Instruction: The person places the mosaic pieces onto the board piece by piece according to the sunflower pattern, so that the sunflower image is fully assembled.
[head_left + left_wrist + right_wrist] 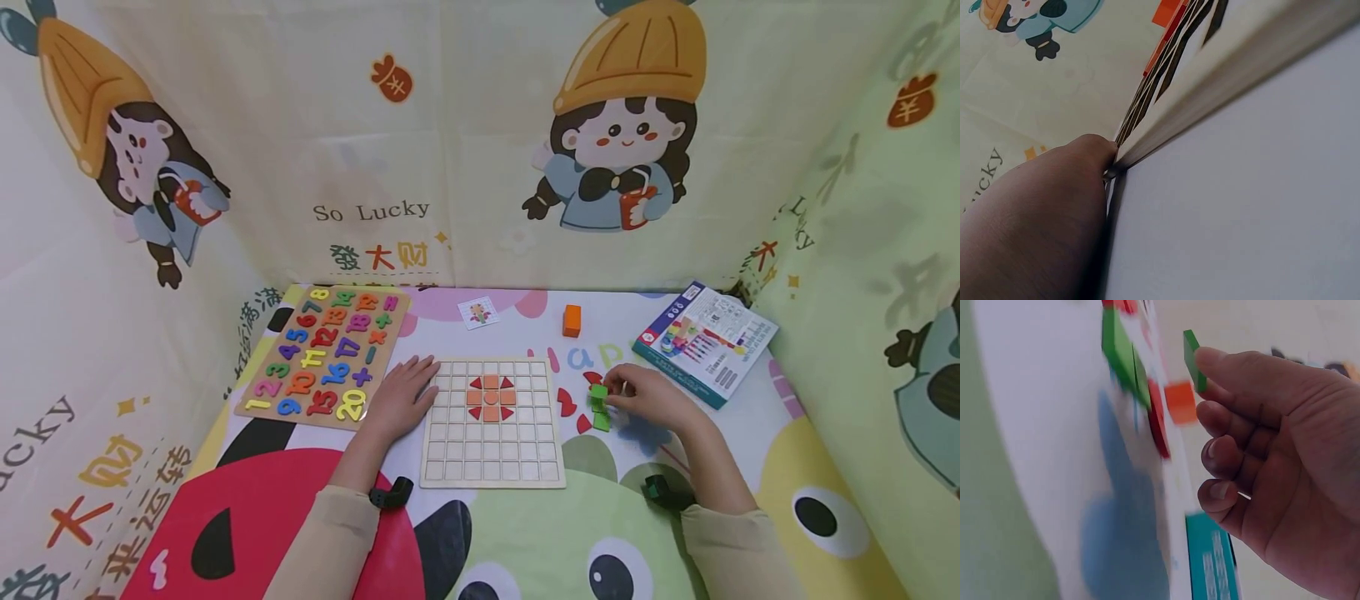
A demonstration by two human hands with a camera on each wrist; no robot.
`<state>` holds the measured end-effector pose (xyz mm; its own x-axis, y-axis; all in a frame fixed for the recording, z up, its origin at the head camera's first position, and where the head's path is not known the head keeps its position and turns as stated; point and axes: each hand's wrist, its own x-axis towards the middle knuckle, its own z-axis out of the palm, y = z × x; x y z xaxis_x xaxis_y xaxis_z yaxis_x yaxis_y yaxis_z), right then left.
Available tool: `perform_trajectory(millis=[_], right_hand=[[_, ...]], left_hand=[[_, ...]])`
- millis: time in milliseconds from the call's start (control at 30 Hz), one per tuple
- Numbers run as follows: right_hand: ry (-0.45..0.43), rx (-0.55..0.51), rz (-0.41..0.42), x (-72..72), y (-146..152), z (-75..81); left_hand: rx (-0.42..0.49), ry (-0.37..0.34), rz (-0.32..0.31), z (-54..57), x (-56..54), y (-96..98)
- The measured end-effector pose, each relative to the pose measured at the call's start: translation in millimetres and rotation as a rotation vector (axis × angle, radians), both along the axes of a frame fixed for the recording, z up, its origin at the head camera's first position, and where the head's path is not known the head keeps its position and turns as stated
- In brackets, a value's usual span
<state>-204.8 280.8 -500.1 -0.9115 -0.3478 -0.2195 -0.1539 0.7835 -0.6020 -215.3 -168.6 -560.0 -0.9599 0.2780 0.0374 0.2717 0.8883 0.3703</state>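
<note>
Resting by the upper left corner of grid board [491, 458], left hand [399, 402], fingers straight, touches its left edge. Past the board's right edge, loose green tiles [602, 422] lie on table [504, 343]. Just beside them, right hand [648, 396] pinches green tile [1192, 359] between thumb and finger, off the table.
</note>
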Motion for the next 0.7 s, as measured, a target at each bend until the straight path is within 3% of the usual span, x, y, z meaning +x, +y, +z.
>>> perform_trajectory(millis=[267, 700], right_hand=[[0.005, -0.046, 0.116, 1.3, -48.2, 0.6], [0.025, -0.071, 0.211, 6.1, -102.7, -0.1]], left_hand=[[-0.023, 0.022, -0.013, -4.2, -1.7, -1.1], [-0.021, 0.002, -0.004, -4.5, -2.5, -1.1]])
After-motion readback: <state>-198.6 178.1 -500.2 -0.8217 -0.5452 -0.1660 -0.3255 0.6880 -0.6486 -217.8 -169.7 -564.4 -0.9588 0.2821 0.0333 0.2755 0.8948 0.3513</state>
